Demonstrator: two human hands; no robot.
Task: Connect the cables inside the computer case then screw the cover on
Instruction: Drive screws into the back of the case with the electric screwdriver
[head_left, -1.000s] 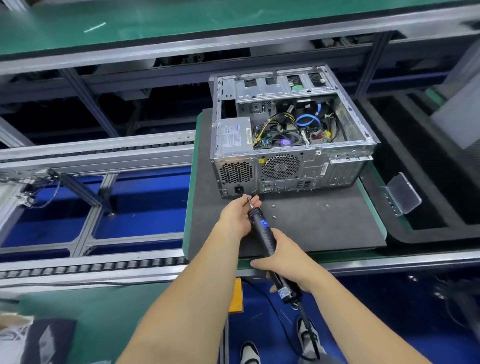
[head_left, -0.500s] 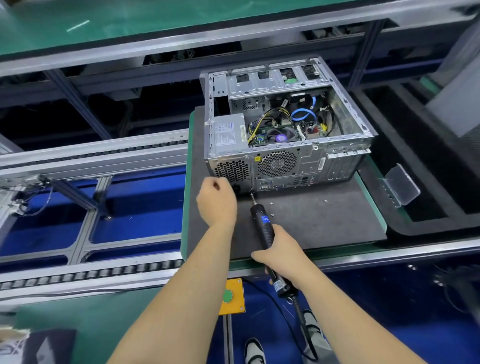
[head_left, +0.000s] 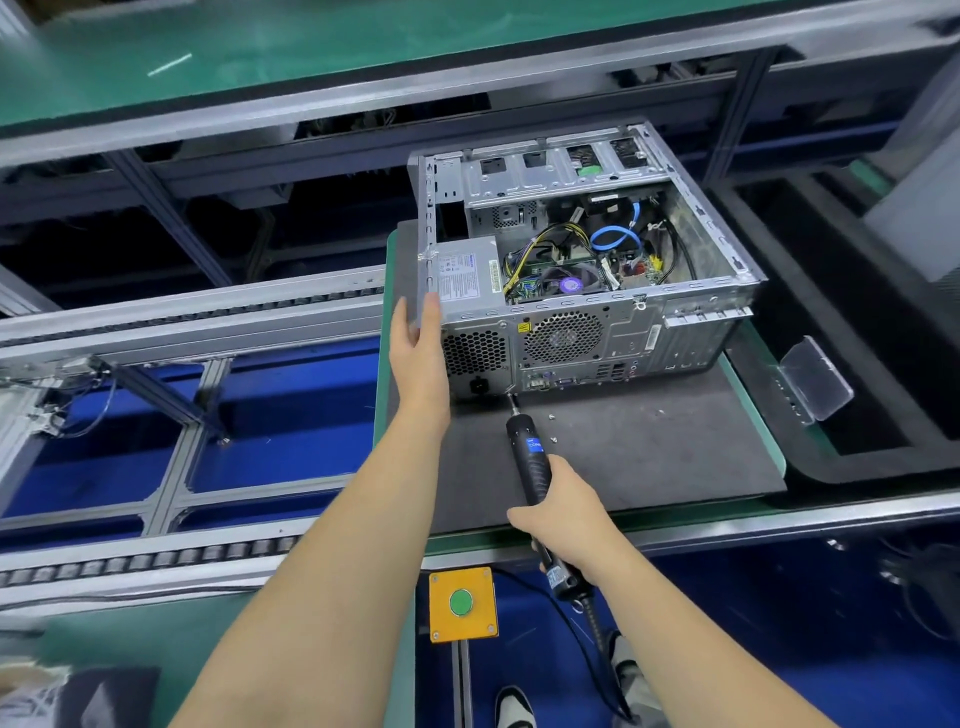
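An open metal computer case (head_left: 618, 332) lies on its side on a dark foam mat (head_left: 649, 457), its rear panel facing me. Inside I see yellow, black and blue cables (head_left: 613, 239) over the motherboard. My left hand (head_left: 418, 338) rests flat with straight fingers against the case's near left corner. My right hand (head_left: 563, 514) grips a black electric screwdriver (head_left: 530, 457). Its bit tip touches the rear panel's bottom edge beside the power socket. A few loose screws (head_left: 552, 427) lie on the mat. No cover is on the case.
The mat sits on a green pallet (head_left: 382, 364) on a conveyor line with roller rails (head_left: 130, 561) to the left. A yellow box with a green button (head_left: 461, 603) is mounted below. A black foam tray (head_left: 857, 395) with a clear plastic flap (head_left: 813, 379) lies right.
My left hand left the screwdriver tip, rose and moved to the case's left corner, opening flat against it. The screwdriver bit has advanced to the rear panel's bottom edge.
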